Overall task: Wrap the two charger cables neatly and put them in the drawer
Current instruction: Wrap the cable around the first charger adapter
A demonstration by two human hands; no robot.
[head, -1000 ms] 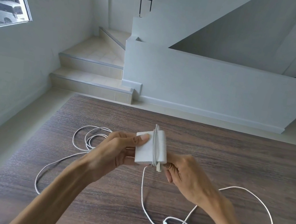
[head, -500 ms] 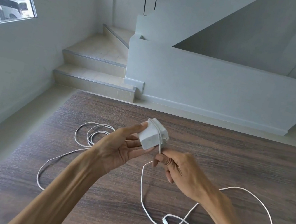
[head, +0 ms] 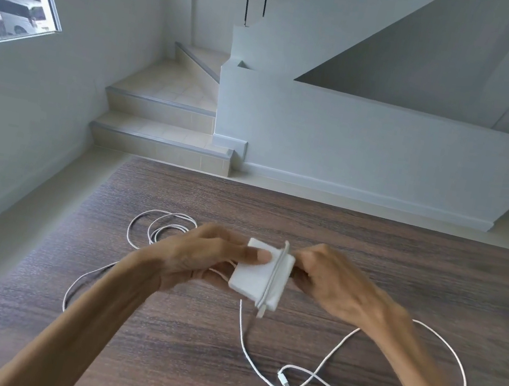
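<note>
My left hand [head: 202,258] grips a white square charger brick [head: 258,277] above the table, thumb lying across its top face. One turn of white cable [head: 275,276] runs over the brick. My right hand [head: 329,279] is at the brick's right edge, fingers curled round the cable there. The rest of that cable [head: 339,346] trails down in loops over the table on the right, its plug end [head: 283,381] lying near the front. A second white cable [head: 154,230] lies in loose loops on the left, partly behind my left hand.
The dark wood table [head: 370,251] spans the lower half of the view. Beyond its far edge are tiled steps [head: 160,144] and a pale stair wall [head: 369,151]. No drawer is in view.
The brick has been turned from tilted to nearly flat, facing up. My right hand has risen from below the brick to its right edge, carrying the cable round it.
</note>
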